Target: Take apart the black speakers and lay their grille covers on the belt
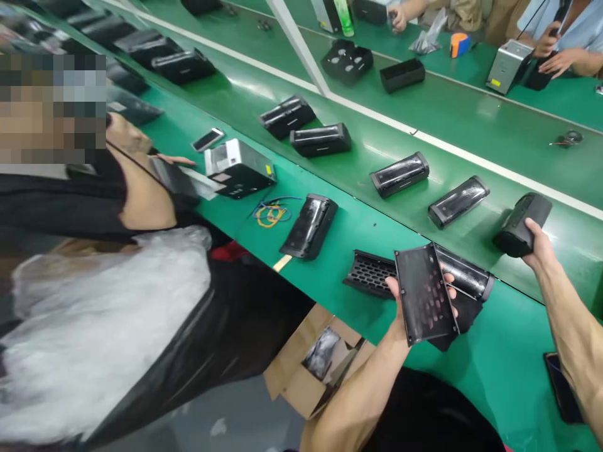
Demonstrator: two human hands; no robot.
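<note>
My left hand (400,317) grips a thin black panel (426,295) with small screw holes along its edges, thumb on the near side and fingertips around the far edge. Behind the panel lie a black perforated grille (370,271) and a glossy black speaker housing (466,273), with dark cloth-like material (464,317) partly hidden below. Over at the right, my right hand (539,245) is wrapped around one end of a black speaker (522,223) on the green belt. Whether that speaker rests on the belt or is slightly raised, I cannot tell.
Several black speakers (400,174) line the belt. To the left, a co-worker's arm (146,188) reaches near a silver-black box (240,166) and a phone (207,139). A plastic-wrapped bundle (94,333) and an open carton (301,383) are below. Co-workers' hands (560,63) show across.
</note>
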